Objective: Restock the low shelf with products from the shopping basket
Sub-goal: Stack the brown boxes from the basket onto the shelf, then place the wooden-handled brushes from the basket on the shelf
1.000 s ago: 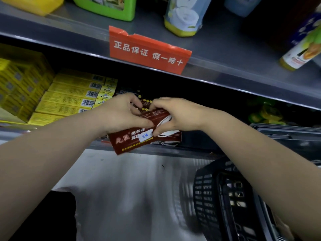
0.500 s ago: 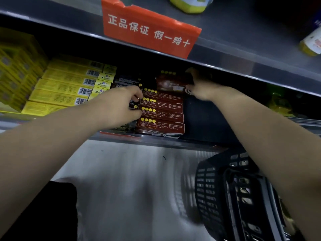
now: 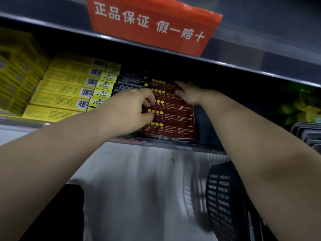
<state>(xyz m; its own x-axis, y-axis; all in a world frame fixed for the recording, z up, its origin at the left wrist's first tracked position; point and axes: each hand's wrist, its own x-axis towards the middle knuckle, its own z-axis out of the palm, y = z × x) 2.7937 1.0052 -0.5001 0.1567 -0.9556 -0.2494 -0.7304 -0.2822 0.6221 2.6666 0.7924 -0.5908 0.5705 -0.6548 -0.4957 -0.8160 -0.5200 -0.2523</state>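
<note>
A stack of dark red boxes with yellow dots (image 3: 173, 119) lies on the low shelf (image 3: 173, 146), right of centre. My left hand (image 3: 137, 108) is at the stack's left end, its curled fingers and thumb pinching the end of one red box in the middle of the pile. My right hand (image 3: 188, 94) reaches deeper in and rests with straight fingers on the top red box. The black shopping basket (image 3: 224, 197) stands on the floor at the lower right, partly hidden by my right forearm.
Yellow boxes (image 3: 66, 87) fill the shelf's left side, with dark boxes (image 3: 128, 82) between them and the red stack. A red sign (image 3: 152, 23) hangs on the shelf above. Green packets (image 3: 298, 105) and stacked grey trays (image 3: 307, 134) sit at the right.
The red box that both hands held in front of the shelf now lies on top of the stack. My right hand has moved from the stack's right side onto its top.
</note>
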